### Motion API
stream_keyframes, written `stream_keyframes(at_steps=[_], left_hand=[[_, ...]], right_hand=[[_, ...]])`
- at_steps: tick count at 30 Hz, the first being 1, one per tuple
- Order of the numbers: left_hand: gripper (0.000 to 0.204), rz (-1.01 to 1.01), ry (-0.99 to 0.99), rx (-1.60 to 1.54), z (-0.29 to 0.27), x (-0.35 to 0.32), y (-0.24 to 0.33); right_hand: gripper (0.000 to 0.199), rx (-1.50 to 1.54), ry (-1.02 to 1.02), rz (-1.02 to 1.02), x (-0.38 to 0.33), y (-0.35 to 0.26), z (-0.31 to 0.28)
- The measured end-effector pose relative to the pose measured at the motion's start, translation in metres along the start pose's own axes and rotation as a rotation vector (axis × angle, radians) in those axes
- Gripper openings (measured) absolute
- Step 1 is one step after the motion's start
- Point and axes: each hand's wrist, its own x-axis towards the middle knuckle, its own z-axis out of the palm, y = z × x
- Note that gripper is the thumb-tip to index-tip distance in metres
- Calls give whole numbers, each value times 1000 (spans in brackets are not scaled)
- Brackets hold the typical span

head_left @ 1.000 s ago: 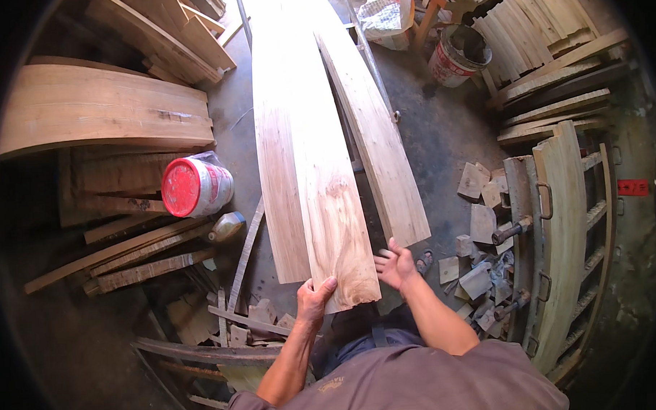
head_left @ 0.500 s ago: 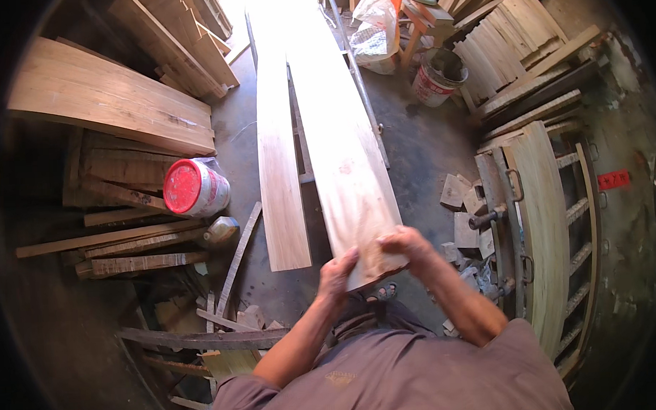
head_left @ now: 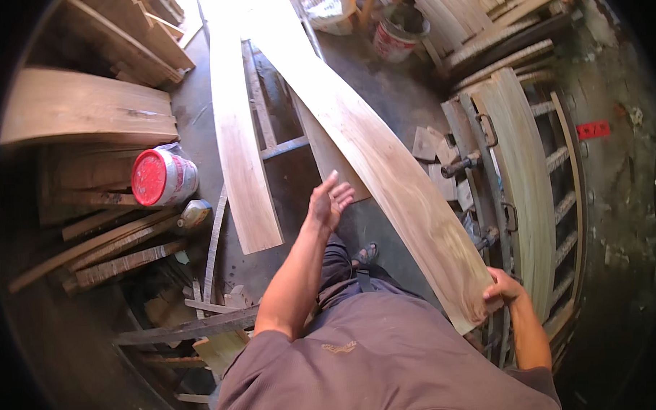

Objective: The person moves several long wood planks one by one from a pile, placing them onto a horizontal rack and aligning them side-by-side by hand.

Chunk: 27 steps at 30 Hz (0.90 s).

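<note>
Packaging-wise there's a round white tub with a red lid [head_left: 162, 176] lying on its side on the floor by the left wood stack, a small yellowish bottle [head_left: 194, 213] just beside it, a white bucket with red print [head_left: 396, 33] at the far end, and a small red sign [head_left: 593, 129] on the right wall

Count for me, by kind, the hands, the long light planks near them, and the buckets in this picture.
Hands: 2, the left hand open over a plank, the right hand gripping the end of the wide plank.
Long light planks: 3, the wide plank, the narrow plank and the part-hidden plank between them.
Buckets: 2, the red-lidded bucket and the open bucket.
Total: 7
</note>
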Motion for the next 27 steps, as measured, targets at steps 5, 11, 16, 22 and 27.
stream_keyframes(at_steps=[5,11,16,22,27], left_hand=[[50,55,-93,-84,-1,98,44],[56,146,33,81,-38,182,36],[61,-32,17,115,-17,177,40],[65,-15,28,270,23,118,-1],[62,-1,36,354,47,69,-39]], right_hand=[[94,-43,79,175,-37,66,3],[73,-248,127,179,-29,61,22],[60,328,729,30,-80,77,46],[53,986,1536,-117,-89,176,108],[60,794,1821,111,-92,219,82]])
